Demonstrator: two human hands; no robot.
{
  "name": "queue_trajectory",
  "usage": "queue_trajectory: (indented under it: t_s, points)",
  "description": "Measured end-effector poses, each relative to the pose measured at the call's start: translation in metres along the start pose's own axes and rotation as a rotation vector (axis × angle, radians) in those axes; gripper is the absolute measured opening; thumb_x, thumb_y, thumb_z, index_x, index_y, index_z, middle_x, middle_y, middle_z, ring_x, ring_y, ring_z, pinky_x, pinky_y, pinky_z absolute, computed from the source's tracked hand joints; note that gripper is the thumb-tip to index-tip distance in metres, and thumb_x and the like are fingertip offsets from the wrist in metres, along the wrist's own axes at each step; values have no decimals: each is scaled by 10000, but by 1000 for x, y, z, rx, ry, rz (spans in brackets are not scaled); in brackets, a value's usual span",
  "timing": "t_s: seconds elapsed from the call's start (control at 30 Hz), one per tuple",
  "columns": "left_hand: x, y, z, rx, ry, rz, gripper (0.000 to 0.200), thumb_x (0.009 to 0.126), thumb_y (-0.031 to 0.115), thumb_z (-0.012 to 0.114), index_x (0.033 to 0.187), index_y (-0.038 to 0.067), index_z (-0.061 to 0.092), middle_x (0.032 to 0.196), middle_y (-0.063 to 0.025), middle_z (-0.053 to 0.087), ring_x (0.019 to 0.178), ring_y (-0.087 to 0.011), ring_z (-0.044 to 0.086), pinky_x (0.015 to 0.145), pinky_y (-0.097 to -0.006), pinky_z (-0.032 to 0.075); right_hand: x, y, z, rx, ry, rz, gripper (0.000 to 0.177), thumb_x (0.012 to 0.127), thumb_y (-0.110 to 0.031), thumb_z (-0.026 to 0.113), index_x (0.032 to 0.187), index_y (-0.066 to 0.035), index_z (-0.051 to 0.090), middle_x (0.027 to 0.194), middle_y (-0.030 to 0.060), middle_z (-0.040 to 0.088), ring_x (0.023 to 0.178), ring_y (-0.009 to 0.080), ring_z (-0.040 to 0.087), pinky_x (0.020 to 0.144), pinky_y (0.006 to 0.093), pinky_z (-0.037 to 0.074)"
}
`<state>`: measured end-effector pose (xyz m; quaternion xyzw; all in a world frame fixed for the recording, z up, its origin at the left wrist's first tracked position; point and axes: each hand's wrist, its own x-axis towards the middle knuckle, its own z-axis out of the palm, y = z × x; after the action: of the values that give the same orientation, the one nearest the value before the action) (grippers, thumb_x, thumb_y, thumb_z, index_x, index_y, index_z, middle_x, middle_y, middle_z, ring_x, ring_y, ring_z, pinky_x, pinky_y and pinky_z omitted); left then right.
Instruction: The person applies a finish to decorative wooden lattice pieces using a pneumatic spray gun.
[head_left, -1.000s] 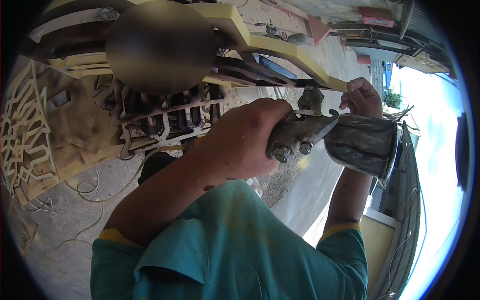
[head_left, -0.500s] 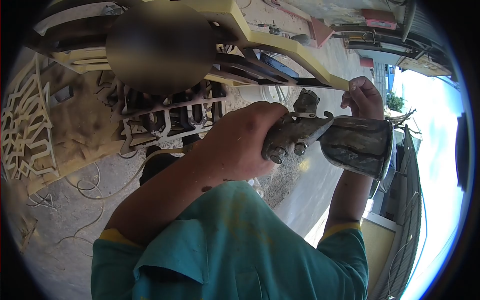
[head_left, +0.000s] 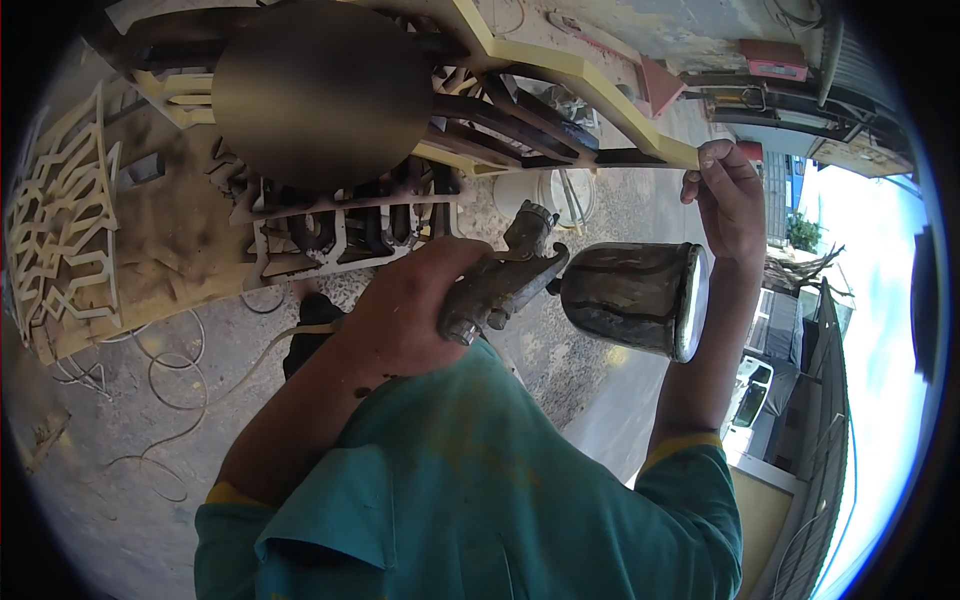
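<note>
My left hand (head_left: pixel 415 305) is closed round a worn metal spray gun (head_left: pixel 500 285) with a dented, paint-streaked cup (head_left: pixel 630 300) on it. A thin hose (head_left: pixel 265 355) trails below that hand. My right hand (head_left: pixel 730 195) pinches the end of a pale yellow, dark-shaded frame (head_left: pixel 590 85), its thumb and fingertips at the corner. The spray gun sits between my two arms, apart from the frame. Part of the frame lies behind a large blurred oval patch.
Cut-out lattice panels (head_left: pixel 65 220) rest on a brown-stained board (head_left: pixel 190 240) at the left. Beyond the gun is a white bucket (head_left: pixel 570 195). Hose coils (head_left: pixel 180 365) lie on the concrete floor. A red box (head_left: pixel 773 60) stands at the upper right.
My left hand and the spray gun have moved left and slightly down in the view, away from my right hand. My right hand stays at the frame's end.
</note>
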<state>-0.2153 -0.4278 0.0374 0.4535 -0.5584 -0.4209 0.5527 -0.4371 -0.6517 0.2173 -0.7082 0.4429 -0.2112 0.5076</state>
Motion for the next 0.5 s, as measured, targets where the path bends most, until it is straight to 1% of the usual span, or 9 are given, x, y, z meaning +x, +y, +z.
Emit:
queue_trajectory:
  t_s: [0.1,0.17,0.2,0.3,0.33,0.4,0.43,0.5]
  points:
    - [6,8,13,16,18,-18,588,646,52,704,1199,14,511,1081,-192,588,948,-358,612,807,-382,491,6,7,-3,52,-95,-72,89,937,-97,560,966,-18,587,785,51,587,650,117,558,605,237,463]
    - [13,15,24,48,49,17,572,647,50,692,1189,9,513,1062,-188,590,931,-354,613,794,-379,491,12,15,-10,80,-185,-119,81,933,-84,562,966,-15,586,792,55,588,652,120,559,607,239,463]
    - [16,17,30,64,63,32,564,648,49,686,1183,7,514,1052,-186,591,923,-352,613,788,-377,491,16,18,-12,118,-222,-121,83,913,-79,589,954,-7,583,800,61,593,657,127,563,607,249,469]
    - [28,21,51,127,160,73,531,649,45,674,1158,1,528,1033,-183,593,906,-338,617,773,-366,492,22,23,-12,169,-261,-138,95,891,-81,618,937,-6,582,805,65,598,684,136,574,605,259,476]
    - [31,23,57,140,180,58,522,651,45,675,1150,-2,533,1028,-184,594,903,-335,618,769,-364,493,24,24,-12,189,-265,-137,101,868,-73,636,923,-8,580,815,64,605,697,139,577,608,266,484]
    - [37,27,66,164,218,30,504,654,46,678,1136,-6,542,1018,-187,596,897,-329,621,762,-362,496,31,25,-15,181,-338,-160,92,861,-59,633,918,-10,581,819,62,606,693,136,574,611,263,484]
    - [38,29,70,151,213,-14,540,641,66,693,1151,4,527,1037,-184,588,921,-342,611,770,-376,497,34,25,-16,178,-373,-171,88,857,-52,632,916,-11,582,820,61,606,692,134,572,613,261,484]
    - [39,32,76,120,203,-102,614,617,105,722,1183,24,498,1077,-177,571,970,-368,591,786,-405,499,37,23,-16,197,-417,-128,86,843,-40,634,898,-4,580,815,51,598,693,126,566,623,246,478]
